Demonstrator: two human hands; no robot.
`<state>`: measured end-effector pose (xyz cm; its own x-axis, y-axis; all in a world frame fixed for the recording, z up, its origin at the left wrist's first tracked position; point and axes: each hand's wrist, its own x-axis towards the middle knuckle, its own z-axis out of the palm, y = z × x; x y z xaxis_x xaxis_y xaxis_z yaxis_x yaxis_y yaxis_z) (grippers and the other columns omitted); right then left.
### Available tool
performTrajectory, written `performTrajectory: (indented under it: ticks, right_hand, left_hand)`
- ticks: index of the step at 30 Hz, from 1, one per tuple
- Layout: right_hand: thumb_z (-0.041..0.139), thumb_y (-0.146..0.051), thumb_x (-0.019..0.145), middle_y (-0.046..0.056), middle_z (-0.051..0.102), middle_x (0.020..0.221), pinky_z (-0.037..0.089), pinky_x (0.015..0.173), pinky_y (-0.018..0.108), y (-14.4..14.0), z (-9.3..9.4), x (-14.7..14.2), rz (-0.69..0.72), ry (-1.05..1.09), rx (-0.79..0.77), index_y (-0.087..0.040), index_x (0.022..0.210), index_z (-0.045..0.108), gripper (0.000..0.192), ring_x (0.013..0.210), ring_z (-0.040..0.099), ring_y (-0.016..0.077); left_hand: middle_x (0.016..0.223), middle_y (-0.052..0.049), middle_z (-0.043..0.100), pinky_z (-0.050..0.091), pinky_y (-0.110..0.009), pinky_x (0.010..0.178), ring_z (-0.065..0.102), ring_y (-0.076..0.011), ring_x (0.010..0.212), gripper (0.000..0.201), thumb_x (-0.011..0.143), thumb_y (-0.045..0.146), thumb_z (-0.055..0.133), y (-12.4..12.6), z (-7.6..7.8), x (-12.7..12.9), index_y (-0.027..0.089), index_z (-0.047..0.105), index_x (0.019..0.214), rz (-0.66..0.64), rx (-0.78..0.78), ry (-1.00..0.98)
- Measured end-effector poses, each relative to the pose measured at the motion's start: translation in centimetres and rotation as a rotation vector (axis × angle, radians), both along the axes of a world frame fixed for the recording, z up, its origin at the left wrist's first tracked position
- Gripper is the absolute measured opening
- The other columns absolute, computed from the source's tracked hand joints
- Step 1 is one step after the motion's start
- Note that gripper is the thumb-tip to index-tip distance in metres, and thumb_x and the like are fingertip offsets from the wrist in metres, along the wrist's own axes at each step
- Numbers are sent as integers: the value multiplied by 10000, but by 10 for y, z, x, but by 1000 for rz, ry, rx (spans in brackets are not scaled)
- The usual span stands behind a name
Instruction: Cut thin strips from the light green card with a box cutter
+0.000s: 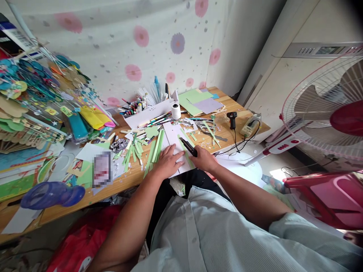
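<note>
My left hand (pixel 166 162) lies flat with its fingers apart, pressing on a white sheet of card or paper (pixel 170 133) at the table's front edge. To its right, my right hand (pixel 204 159) is closed around a black utility knife (pixel 189 146). The knife points up and to the left, over the right side of the white sheet; whether its blade touches the sheet I cannot tell. Beside that side runs a light green paper strip (pixel 187 136). More green strips (pixel 157 148) lie left of the sheet, close to my left hand.
Behind the sheet stand a white spool (pixel 176 111) and many pens (pixel 138 105). A black hot glue gun (pixel 231 120) with its cord is at the right. Green and lilac paper (pixel 208 105) lies at the back. A blue container (pixel 53 194) sits front left; a fan (pixel 326 105) stands right.
</note>
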<state>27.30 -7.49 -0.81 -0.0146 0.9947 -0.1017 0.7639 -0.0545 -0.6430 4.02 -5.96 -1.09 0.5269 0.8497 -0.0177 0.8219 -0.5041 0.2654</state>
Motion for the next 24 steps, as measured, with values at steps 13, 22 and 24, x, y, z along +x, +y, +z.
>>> performTrajectory:
  ticks: [13, 22, 24]
  right_hand:
    - [732, -250, 904, 38, 730, 897, 383, 688, 266, -1, -3, -1, -23, 66, 6, -230, 933, 572, 164, 796, 621, 192]
    - [731, -257, 915, 54, 735, 915, 384, 684, 276, 2, -7, 0, -9, 43, -5, -225, 955, 593, 147, 809, 636, 207]
    - [732, -259, 919, 56, 739, 920, 388, 688, 278, 2, -6, 0, -10, 42, -11, -222, 969, 607, 140, 817, 643, 211]
  left_hand:
    - [1814, -80, 297, 301, -575, 1345, 274, -373, 1665, 519, 1074, 447, 623, -1, -3, -6, 358, 614, 1585, -26, 15, -57]
    - [1808, -78, 306, 291, -552, 1358, 279, -361, 1663, 532, 1060, 433, 652, -2, -1, -11, 354, 616, 1584, -43, 18, -64]
    - [1808, -70, 311, 299, -559, 1355, 282, -358, 1663, 529, 1059, 435, 651, -2, -1, -11, 366, 615, 1583, -42, 19, -66]
